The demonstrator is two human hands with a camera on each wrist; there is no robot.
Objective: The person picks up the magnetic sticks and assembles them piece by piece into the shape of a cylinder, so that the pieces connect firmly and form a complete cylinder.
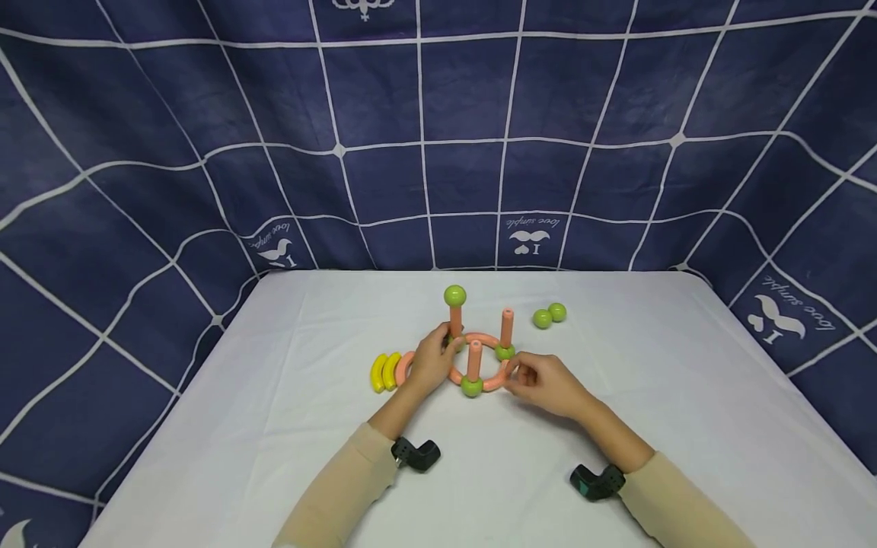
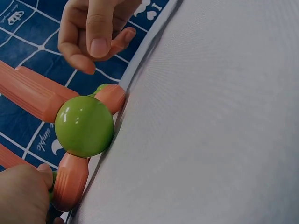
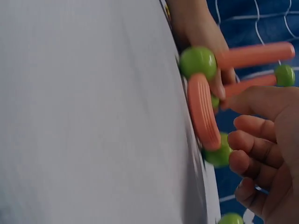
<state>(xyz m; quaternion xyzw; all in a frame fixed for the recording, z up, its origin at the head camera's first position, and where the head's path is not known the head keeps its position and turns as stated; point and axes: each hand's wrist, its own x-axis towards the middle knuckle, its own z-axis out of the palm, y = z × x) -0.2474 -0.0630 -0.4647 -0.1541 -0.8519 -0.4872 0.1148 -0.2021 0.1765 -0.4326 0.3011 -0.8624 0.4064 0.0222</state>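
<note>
A ring of curved orange pieces (image 1: 492,381) joined by green balls (image 1: 472,387) lies on the table. Three orange rods (image 1: 507,329) stand up from these joints, and the left one carries a green ball (image 1: 455,295) on top. My left hand (image 1: 433,358) grips the ring's left joint at the foot of that rod; its thumb shows against the green joint in the left wrist view. My right hand (image 1: 548,382) hovers at the ring's right side, fingers loosely bent and holding nothing. In the right wrist view its fingertips (image 3: 239,161) are near a curved piece (image 3: 203,112).
Two loose green balls (image 1: 543,319) lie behind the ring to the right. Yellow curved pieces (image 1: 390,371) and an orange curved piece (image 1: 403,368) lie left of my left hand. A white cloth (image 1: 274,457) covers the table, with a blue checked curtain (image 1: 466,114) around it.
</note>
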